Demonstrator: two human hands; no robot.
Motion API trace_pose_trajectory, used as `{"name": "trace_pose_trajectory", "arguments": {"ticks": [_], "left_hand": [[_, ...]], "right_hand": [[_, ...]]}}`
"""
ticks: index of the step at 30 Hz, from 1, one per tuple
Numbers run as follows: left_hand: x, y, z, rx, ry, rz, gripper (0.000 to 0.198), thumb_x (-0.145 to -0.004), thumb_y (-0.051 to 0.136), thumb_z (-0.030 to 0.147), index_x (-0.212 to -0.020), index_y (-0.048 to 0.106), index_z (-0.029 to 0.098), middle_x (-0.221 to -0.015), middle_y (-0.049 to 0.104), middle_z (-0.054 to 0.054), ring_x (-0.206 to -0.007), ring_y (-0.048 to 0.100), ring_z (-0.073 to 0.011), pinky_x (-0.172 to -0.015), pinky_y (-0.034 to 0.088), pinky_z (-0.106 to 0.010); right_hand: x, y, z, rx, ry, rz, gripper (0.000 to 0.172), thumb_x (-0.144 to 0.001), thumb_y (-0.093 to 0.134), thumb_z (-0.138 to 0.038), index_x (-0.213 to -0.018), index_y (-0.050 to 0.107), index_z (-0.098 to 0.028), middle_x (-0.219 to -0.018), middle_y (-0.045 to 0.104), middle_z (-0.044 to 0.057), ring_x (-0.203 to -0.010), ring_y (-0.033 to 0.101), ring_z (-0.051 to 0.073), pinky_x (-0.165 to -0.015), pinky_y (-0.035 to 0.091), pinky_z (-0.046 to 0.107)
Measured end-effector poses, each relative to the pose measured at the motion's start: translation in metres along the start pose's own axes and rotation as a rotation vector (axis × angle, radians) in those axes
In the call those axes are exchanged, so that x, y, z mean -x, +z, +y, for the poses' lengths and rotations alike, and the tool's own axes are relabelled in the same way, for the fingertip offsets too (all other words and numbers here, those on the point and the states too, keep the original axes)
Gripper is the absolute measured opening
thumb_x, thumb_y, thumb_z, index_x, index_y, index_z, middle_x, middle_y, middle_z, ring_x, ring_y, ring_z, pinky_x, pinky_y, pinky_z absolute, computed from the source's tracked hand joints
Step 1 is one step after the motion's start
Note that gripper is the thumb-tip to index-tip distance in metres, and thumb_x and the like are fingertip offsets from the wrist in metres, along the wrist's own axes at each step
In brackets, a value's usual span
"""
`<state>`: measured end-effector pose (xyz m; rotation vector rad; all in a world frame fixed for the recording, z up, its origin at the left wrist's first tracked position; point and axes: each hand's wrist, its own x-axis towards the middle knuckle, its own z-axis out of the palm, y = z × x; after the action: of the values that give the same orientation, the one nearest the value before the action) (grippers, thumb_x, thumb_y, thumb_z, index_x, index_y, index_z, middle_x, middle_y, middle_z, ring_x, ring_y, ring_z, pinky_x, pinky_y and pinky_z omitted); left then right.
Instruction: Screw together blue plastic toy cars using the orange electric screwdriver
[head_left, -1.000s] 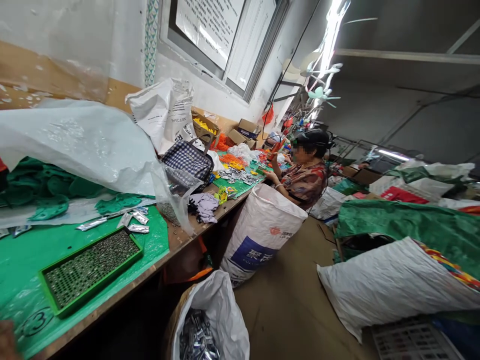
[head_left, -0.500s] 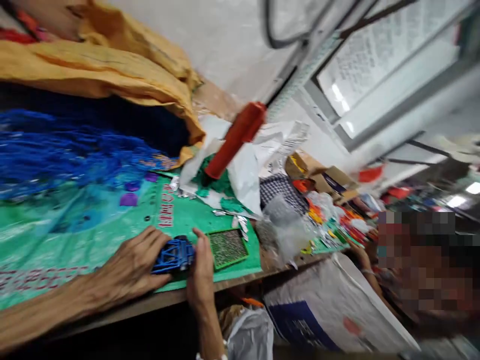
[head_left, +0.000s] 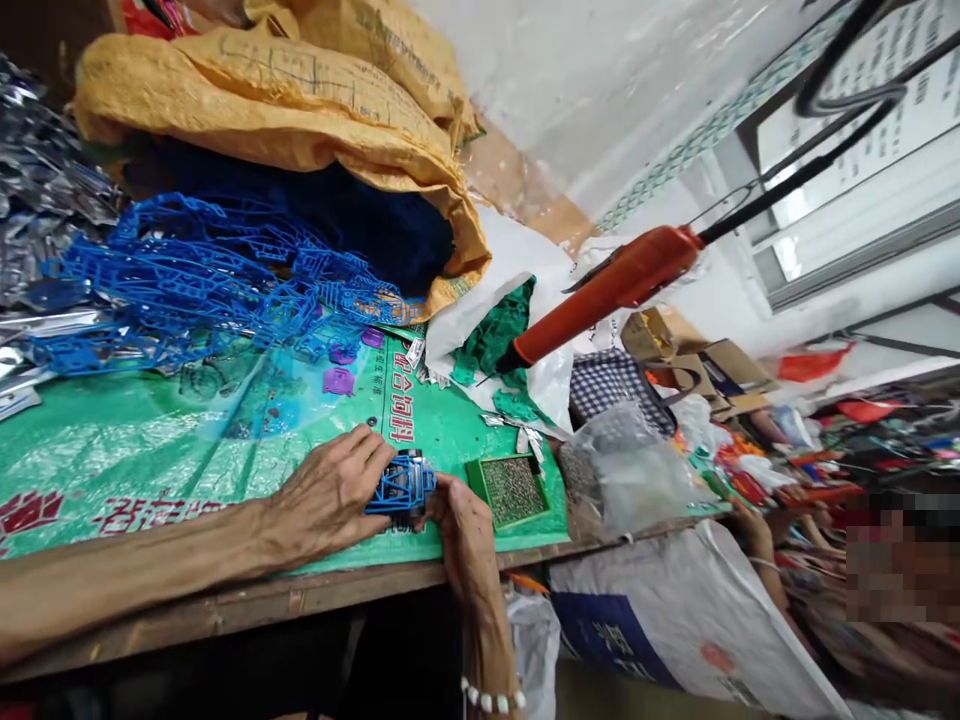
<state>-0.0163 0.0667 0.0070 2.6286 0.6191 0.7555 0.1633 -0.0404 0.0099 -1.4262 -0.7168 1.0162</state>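
Observation:
A small blue plastic lattice part (head_left: 401, 485) lies on the green sheet (head_left: 150, 450) near the bench's front edge. My left hand (head_left: 330, 495) is curled over its left side, fingers wrapped on it. My right hand (head_left: 461, 520) pinches its right end from below, a white bead bracelet on that wrist. A green tray (head_left: 510, 490) filled with tiny metal pieces sits just right of my hands. A pile of blue lattice parts (head_left: 202, 285) lies at the back left.
An orange electric screwdriver (head_left: 611, 285) hangs over the bench on a black cable. A yellow sack (head_left: 285, 90) lies behind the blue pile, silver foil packs (head_left: 37, 170) at far left. A white sack (head_left: 675, 620) and a seated person (head_left: 892, 570) are at right.
The view swung left from the co-worker and sacks to my own hands. My hands closed in on the blue part, and the right hand shifted to its right end.

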Motion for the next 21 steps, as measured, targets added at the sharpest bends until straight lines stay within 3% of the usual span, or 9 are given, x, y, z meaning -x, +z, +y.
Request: {"name": "trace_pose_trajectory", "arguments": {"ticks": [4,11,21], "left_hand": [[0.001,-0.005,0.001,-0.006,0.010,-0.025,0.032,-0.083,0.069,0.018,-0.110,0.053,0.014,-0.106,0.064,-0.010,-0.104,0.058,-0.0309,-0.089,0.053,-0.043],[0.003,-0.001,0.003,-0.009,0.011,-0.003,0.034,-0.086,0.070,0.023,-0.114,0.052,0.014,-0.108,0.064,-0.011,-0.105,0.058,-0.0317,-0.092,0.053,-0.045],[0.002,0.003,0.009,-0.021,0.028,0.004,0.035,-0.082,0.077,0.027,-0.107,0.058,0.012,-0.102,0.065,-0.011,-0.099,0.060,-0.0316,-0.084,0.057,-0.044]], "right_hand": [[0.002,0.002,-0.006,0.034,0.019,-0.046,0.034,-0.077,0.082,-0.047,-0.088,0.076,-0.016,-0.064,0.064,-0.002,-0.059,0.056,0.012,-0.063,0.044,0.025],[0.002,0.011,-0.014,0.060,0.060,-0.057,0.033,-0.079,0.079,-0.046,-0.070,0.069,-0.015,-0.064,0.056,-0.002,-0.062,0.045,0.010,-0.062,0.037,0.024],[0.008,0.020,-0.002,0.062,0.056,0.151,0.025,-0.073,0.076,-0.039,-0.069,0.066,-0.017,-0.061,0.051,-0.005,-0.058,0.035,0.009,-0.056,0.031,0.023]]}}
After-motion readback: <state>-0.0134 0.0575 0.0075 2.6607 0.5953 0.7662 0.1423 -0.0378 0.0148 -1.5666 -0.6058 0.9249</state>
